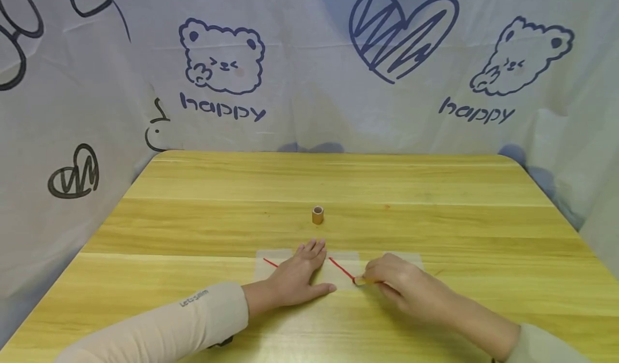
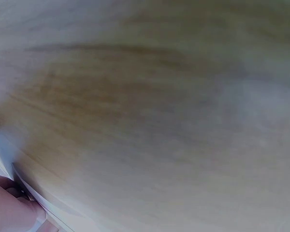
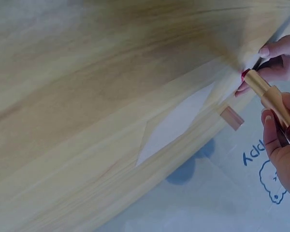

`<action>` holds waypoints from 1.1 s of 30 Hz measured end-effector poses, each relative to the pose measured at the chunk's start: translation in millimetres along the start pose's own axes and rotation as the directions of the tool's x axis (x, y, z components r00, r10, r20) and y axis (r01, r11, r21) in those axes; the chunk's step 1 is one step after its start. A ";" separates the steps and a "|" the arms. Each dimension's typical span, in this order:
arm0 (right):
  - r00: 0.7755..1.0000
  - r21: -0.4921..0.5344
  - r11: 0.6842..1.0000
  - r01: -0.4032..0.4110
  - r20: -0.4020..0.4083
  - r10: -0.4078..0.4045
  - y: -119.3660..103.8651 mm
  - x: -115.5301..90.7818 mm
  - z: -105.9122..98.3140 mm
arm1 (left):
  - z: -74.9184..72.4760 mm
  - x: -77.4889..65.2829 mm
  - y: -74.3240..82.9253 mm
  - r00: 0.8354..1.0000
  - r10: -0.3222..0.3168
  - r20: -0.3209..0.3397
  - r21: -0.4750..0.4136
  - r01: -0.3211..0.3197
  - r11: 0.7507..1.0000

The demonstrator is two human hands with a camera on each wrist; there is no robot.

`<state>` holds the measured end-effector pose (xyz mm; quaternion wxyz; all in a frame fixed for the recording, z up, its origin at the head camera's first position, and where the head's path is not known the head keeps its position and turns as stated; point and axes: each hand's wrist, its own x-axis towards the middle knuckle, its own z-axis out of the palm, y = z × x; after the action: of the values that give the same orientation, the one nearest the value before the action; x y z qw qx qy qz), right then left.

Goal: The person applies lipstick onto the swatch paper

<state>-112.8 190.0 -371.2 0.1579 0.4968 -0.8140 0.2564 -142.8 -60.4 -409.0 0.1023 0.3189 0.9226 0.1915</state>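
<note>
A gold-cased lipstick with a red tip is held in my right hand, pinched between thumb and fingers. Its tip touches the middle white paper, at the lower end of a slanting red line. My left hand rests with fingers spread over the left edge of that paper and part of the left paper. Another red stroke on the left paper runs under the hand. Behind my right hand, a third paper is partly hidden in the head view.
The lipstick's cap stands upright on the wooden table, beyond the papers. A white curtain with drawn bears and hearts hangs along the table's far edge and sides. The left wrist view is mostly blurred tabletop.
</note>
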 end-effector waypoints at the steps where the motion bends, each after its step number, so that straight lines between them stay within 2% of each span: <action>1: 1.000 0.003 1.000 0.010 -0.018 -0.010 1.7 -0.4 -0.3 | -0.1 0.1 0.1 1.000 -0.001 -0.001 0.002 0.001 1.000; 5: 0.998 -0.003 1.000 0.023 -0.063 -0.024 7.0 -1.6 -2.8 | -0.3 0.2 -0.1 1.000 -0.001 -0.008 0.004 0.001 1.000; 13: 0.994 -0.020 0.998 -0.064 -0.092 0.062 9.1 -4.9 -10.6 | -0.9 0.2 -0.8 1.000 -0.005 -0.007 -0.042 0.005 0.999; 22: 0.985 -0.041 0.994 -0.099 -0.144 0.092 12.4 -9.1 -18.5 | -1.5 0.3 -0.2 1.000 -0.030 -0.009 -0.070 0.029 0.997; 33: 0.976 -0.074 0.988 -0.136 -0.182 0.121 17.2 -18.6 -27.7 | -4.7 6.3 3.8 0.997 0.005 -0.076 -0.090 -0.012 0.996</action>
<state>-119.5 225.9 -362.4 0.2339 0.4111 -0.8374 0.2738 -147.1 -55.0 -403.6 0.0809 0.3105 0.9147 0.2456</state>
